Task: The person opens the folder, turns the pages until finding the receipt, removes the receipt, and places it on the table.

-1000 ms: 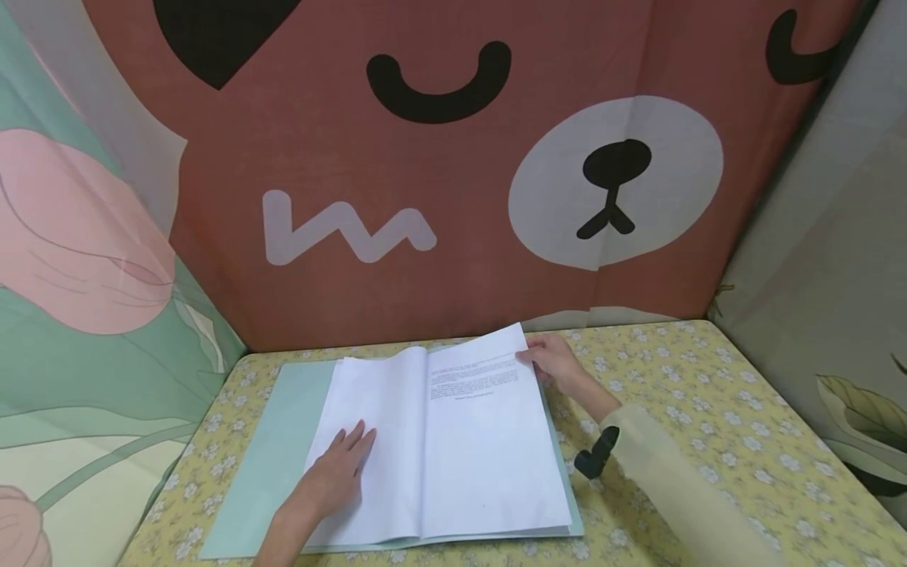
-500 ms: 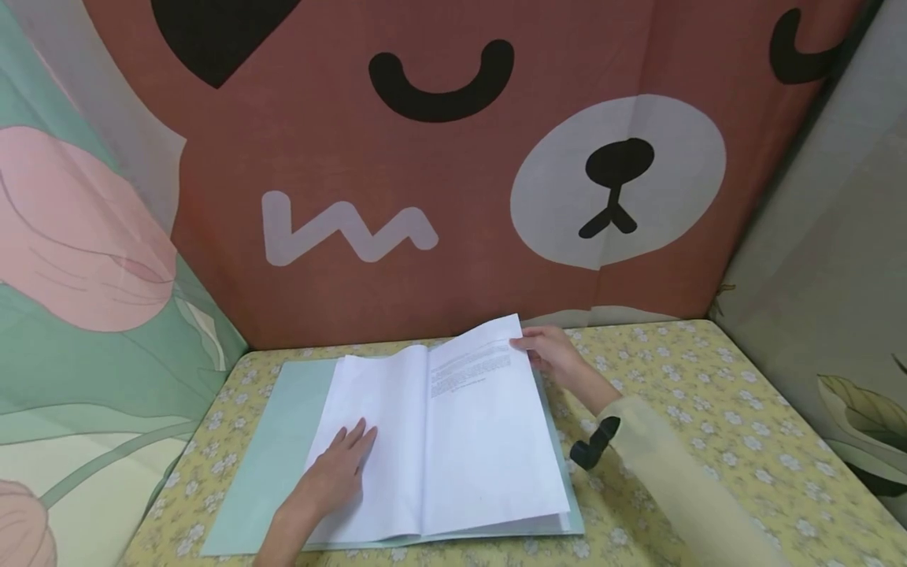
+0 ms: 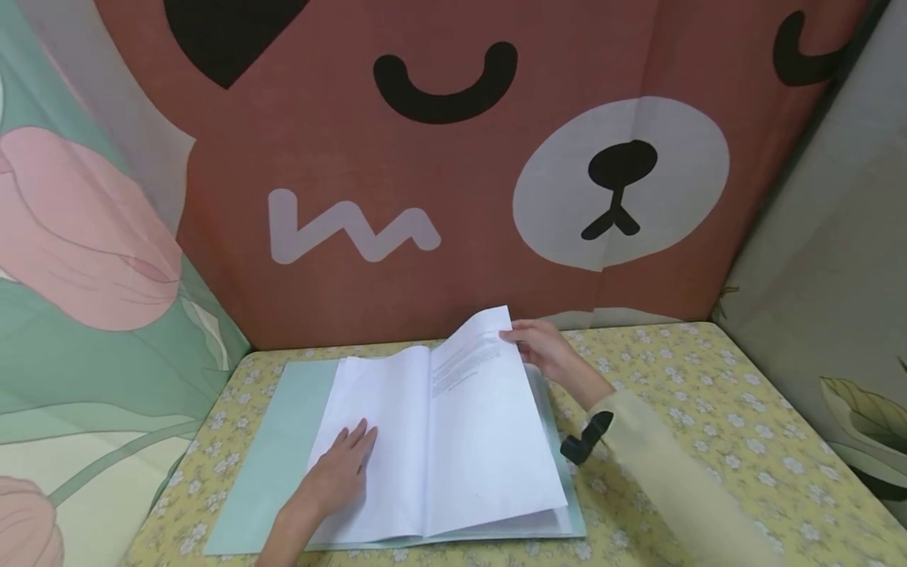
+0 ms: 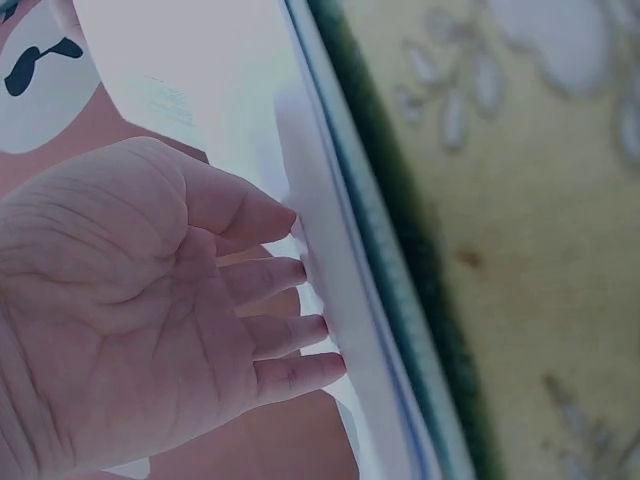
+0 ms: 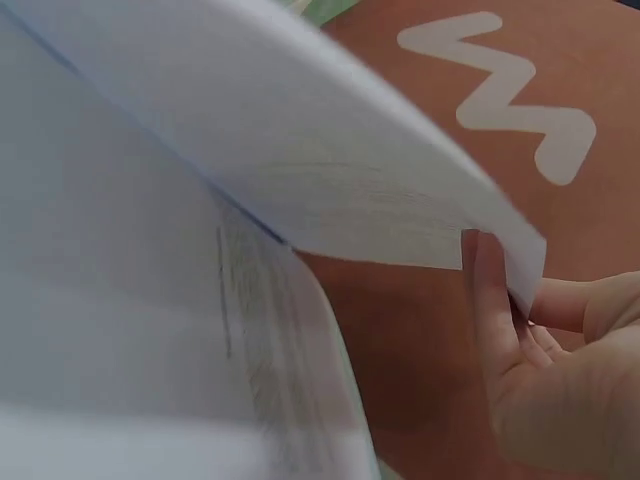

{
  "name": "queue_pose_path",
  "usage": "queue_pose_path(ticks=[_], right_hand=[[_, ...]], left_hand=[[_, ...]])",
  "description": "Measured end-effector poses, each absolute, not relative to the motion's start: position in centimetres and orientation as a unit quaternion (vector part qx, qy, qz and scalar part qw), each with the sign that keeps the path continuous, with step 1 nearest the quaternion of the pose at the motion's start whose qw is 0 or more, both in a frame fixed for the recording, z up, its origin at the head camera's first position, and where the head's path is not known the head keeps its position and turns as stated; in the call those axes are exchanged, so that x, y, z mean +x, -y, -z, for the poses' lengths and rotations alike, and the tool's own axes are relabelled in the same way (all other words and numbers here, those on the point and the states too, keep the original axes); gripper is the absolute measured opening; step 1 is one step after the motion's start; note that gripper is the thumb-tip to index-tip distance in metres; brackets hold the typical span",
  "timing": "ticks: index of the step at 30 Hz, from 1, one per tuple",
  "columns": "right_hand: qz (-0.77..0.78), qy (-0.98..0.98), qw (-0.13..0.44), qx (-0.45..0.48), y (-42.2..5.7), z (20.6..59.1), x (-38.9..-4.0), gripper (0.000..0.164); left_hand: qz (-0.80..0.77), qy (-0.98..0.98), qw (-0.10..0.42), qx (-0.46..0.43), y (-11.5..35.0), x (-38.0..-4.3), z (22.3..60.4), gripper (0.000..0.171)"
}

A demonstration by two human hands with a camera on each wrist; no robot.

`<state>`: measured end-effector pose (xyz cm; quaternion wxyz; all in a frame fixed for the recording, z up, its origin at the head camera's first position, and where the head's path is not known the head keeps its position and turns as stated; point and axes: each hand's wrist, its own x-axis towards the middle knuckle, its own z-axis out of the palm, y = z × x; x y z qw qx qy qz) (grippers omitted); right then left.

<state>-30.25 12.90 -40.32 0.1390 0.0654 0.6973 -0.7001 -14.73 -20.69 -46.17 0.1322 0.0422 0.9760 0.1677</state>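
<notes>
A pale green folder (image 3: 264,465) lies open on the table with white sheets inside. My left hand (image 3: 335,479) rests with spread, straight fingers on the left-hand page (image 3: 386,441); the left wrist view shows its fingertips (image 4: 325,365) touching the paper. At the upper right corner of a printed sheet (image 3: 489,449), my right hand (image 3: 549,350) pinches the paper between thumb and fingers. That sheet is lifted and bowed, its top corner raised highest. In the right wrist view the pinched sheet (image 5: 400,180) stands away from the printed page (image 5: 170,330) beneath it.
A floral yellow cloth (image 3: 680,425) covers the table. Behind it hangs a reddish curtain (image 3: 460,291) with a bear's face, and patterned cloth (image 3: 85,378) closes off the left side. A black strap piece (image 3: 586,439) hangs at the right sleeve (image 3: 659,465).
My right hand has moved up and to the left, lifting the sheet's corner higher. The sheet's lower edge has risen off the pages below. The left hand has stayed in place.
</notes>
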Motion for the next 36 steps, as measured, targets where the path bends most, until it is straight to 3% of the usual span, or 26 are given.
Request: queue_pose_path(ticks=[11,21,36], right_hand=[[0.763,-0.614,0.195,0.046,-10.8,38.4,-30.1,0.049],[0.788,-0.575,0.218,0.029,-9.1,37.3,-30.0,0.056],[0.803,-0.551,0.226,0.024,-7.0,36.5,-29.9,0.050]], left_hand=[[-0.189,-0.980,0.061,0.032,20.4,-14.2,45.2,0.042],[-0.272,-0.955,-0.030,0.114,19.9,-13.8,44.6,0.033],[-0.392,-0.912,0.010,0.118,19.4,-13.4,43.7,0.029]])
